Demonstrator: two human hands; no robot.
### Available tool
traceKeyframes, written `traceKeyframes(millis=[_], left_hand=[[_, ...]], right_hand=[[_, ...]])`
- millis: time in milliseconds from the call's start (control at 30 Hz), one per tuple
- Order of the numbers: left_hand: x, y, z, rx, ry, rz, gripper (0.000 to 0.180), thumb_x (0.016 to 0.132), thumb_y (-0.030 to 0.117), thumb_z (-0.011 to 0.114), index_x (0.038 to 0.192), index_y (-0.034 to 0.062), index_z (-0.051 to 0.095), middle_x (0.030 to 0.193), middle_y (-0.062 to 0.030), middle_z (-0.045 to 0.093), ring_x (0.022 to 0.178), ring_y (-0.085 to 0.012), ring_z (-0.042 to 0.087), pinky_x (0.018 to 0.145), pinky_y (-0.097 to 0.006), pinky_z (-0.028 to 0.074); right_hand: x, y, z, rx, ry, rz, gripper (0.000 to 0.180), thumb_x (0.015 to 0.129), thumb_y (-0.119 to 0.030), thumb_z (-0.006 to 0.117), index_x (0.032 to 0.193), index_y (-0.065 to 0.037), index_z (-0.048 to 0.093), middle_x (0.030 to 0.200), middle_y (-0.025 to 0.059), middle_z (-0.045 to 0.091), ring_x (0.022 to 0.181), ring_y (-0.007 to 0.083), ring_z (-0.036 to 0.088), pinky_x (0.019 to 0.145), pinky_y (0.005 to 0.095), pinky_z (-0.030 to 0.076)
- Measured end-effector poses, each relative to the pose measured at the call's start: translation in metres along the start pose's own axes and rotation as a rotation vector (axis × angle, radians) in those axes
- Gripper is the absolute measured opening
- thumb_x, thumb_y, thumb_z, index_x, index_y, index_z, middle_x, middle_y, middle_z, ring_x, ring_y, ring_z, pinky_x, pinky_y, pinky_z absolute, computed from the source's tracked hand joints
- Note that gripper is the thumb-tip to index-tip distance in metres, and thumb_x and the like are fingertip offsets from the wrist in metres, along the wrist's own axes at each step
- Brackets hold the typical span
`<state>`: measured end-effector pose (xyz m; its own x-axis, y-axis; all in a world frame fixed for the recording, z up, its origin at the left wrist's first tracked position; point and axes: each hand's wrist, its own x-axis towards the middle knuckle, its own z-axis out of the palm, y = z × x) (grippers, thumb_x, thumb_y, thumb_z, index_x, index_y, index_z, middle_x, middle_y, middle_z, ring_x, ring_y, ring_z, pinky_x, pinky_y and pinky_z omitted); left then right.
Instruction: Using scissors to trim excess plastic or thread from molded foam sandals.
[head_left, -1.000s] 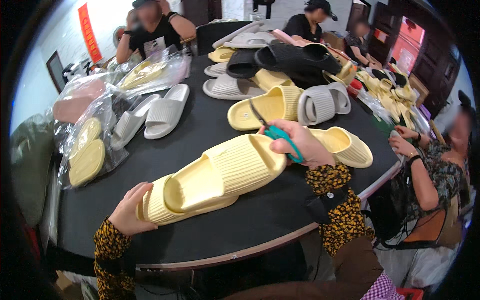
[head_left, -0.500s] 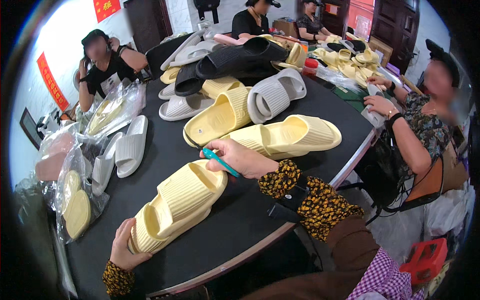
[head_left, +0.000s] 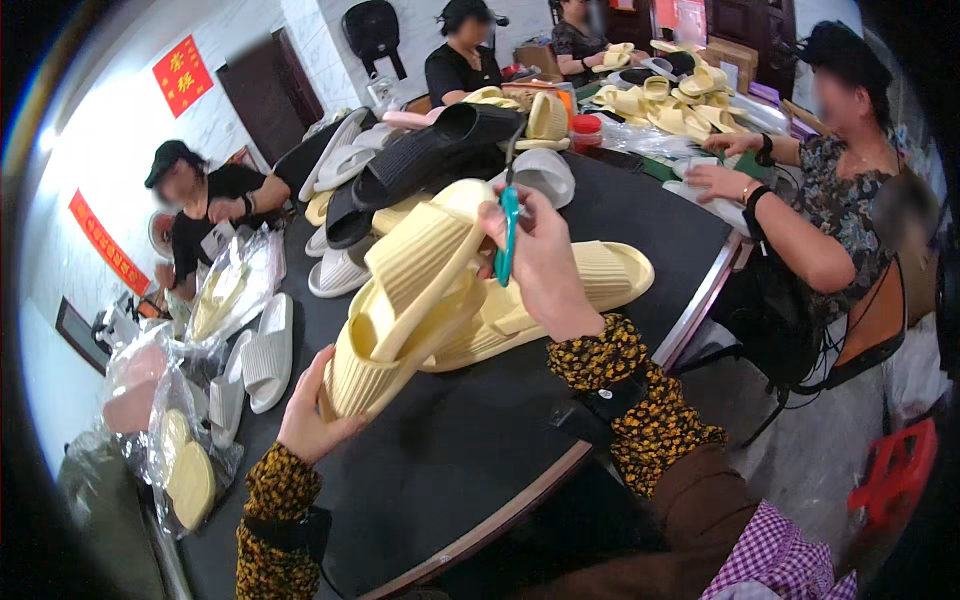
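Observation:
A nested pair of pale yellow slide slippers (head_left: 415, 265) is raised and tilted over the table. My left hand (head_left: 312, 412) is closed around their lower end, thumb on the near side. My right hand (head_left: 548, 262) is closed at the upper end of the pair. It also holds a teal-handled tool (head_left: 507, 240) upright, its thin dark tip pointing up; the exact kind of tool is unclear. Some of the right fingers are hidden behind the tool and slipper. Beneath and behind this hand lie more yellow slippers (head_left: 608, 278).
A heap of black slippers (head_left: 430, 155) and grey ones covers the far table (head_left: 480, 440). At left lie grey slippers (head_left: 268, 355) and clear bags (head_left: 190, 450) with yellow soles. A co-worker's hands (head_left: 722, 180) handle a grey slipper at right. Other people sit farther back.
Both hands have lifted the nested yellow pair off the table, up and to the right. The teal-handled tool has turned upright. The view has shifted slightly.

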<state>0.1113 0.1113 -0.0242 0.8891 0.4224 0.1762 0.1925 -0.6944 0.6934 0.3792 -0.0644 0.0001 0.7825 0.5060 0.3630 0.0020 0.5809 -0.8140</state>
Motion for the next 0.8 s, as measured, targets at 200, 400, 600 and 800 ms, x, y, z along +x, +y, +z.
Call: traceKeyframes(millis=[200,400,600,800], left_hand=[[0.082,0.037,0.04,-0.039,-0.047,0.054,0.088,0.065,0.022,0.077,0.137,0.001,0.031,0.127,-0.0183,0.047,0.117,-0.0257,0.048,0.099,-0.035,0.038],[0.12,0.032,0.076,-0.013,-0.037,0.156,0.08,0.067,0.026,0.072,0.133,0.0014,0.036,0.125,-0.0211,0.048,0.119,-0.0312,0.046,0.1,-0.037,0.035],[0.106,0.041,0.08,0.185,0.117,0.182,0.085,0.064,0.029,0.079,0.134,0.0048,0.037,0.133,-0.0237,0.04,0.122,-0.0356,0.041,0.1,-0.039,0.036],[0.057,0.064,0.087,0.648,-0.008,0.34,0.099,0.053,0.036,0.084,0.138,0.0192,0.035,0.146,-0.0235,0.013,0.132,-0.0419,0.023,0.1,-0.051,0.03]], right_hand=[[0.009,-0.022,-0.03,0.086,0.154,-0.124,0.045,0.087,-0.022,0.063,0.118,0.003,0.043,0.093,0.0103,0.059,0.074,0.0169,0.063,0.05,0.0247,0.049],[-0.003,-0.019,-0.048,-0.003,0.203,-0.17,0.041,0.087,-0.019,0.062,0.117,0.001,0.044,0.082,0.0087,0.058,0.067,0.0129,0.06,0.048,0.0221,0.047],[-0.015,-0.014,-0.011,0.187,-0.105,-0.018,0.04,0.084,-0.011,0.062,0.118,0.0,0.043,0.077,0.0058,0.056,0.057,0.0094,0.056,0.045,0.0203,0.044],[-0.023,0.003,0.007,0.154,-0.347,0.137,0.042,0.086,-0.012,0.062,0.12,0.001,0.042,0.076,0.0048,0.057,0.054,0.0072,0.055,0.043,0.0186,0.042]])
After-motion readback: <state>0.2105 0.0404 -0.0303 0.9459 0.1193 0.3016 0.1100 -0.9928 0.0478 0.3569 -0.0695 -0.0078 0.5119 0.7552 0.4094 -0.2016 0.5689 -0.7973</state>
